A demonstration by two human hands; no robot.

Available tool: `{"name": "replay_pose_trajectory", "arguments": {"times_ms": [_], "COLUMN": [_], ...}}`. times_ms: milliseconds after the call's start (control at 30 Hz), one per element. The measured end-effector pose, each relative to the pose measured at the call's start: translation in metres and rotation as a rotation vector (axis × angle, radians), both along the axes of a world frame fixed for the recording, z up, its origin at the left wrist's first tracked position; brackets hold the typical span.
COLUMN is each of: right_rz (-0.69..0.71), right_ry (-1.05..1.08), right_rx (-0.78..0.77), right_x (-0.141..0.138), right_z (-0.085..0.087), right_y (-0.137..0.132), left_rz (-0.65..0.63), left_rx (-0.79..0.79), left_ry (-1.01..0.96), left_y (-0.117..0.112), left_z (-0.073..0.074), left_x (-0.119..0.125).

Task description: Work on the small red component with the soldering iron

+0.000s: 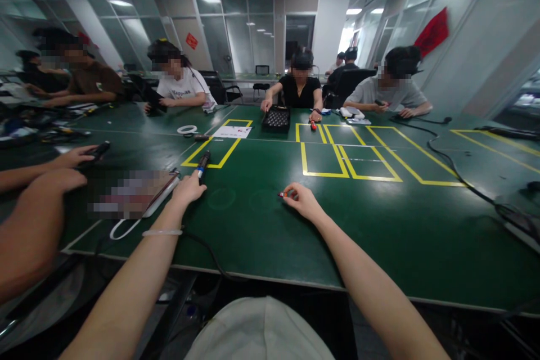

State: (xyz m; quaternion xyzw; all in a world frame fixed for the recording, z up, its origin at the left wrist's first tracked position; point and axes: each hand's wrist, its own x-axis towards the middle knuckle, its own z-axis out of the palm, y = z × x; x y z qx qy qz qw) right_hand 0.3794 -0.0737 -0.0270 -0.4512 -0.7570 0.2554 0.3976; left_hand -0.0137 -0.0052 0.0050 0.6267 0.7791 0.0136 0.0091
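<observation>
My left hand (190, 188) is closed around a slim dark tool with a blue and white band (203, 163), which points away from me over the green table. I cannot make out the tool's exact kind. To the right, my right hand (300, 201) pinches a small red and white piece (281, 195) between thumb and fingertips, low over the tabletop. The hands are well apart. Left of my left hand lies a flat brown-topped thing with a white edge (162, 194), partly blurred out.
Yellow tape rectangles (324, 174) mark the green table (253, 236). A black tray (276, 118) stands before a person opposite. A white paper (233, 131) and a white ring (187, 130) lie ahead left. A neighbour's hand (78, 156) is at left. A black cable (447, 166) runs along the right.
</observation>
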Motion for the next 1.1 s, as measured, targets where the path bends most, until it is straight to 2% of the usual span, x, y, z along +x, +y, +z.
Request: {"name": "replay_pose_trajectory", "arguments": {"times_ms": [233, 467, 700, 867, 1100], "right_rz": [0.004, 0.019, 0.047, 0.028, 0.118], "right_ry": [0.051, 0.089, 0.042, 0.062, 0.035], "right_rx": [-0.045, -0.026, -0.048, -0.038, -0.01], "right_x": [-0.001, 0.0, 0.002, 0.002, -0.003], "right_z": [-0.002, -0.003, -0.004, -0.003, -0.002], "right_y": [0.002, 0.002, 0.004, 0.005, 0.001], "left_rz": [-0.057, -0.299, -0.52, -0.612, -0.631], "left_rx": [-0.011, 0.034, 0.065, 0.083, 0.102], "left_ry": [0.006, -0.015, -0.181, -0.241, -0.245], "left_y": [-0.019, -0.047, -0.065, -0.073, -0.077], "left_z": [0.007, 0.01, 0.004, -0.002, -0.01], "left_x": [0.05, 0.122, 0.188, 0.208, 0.212]}}
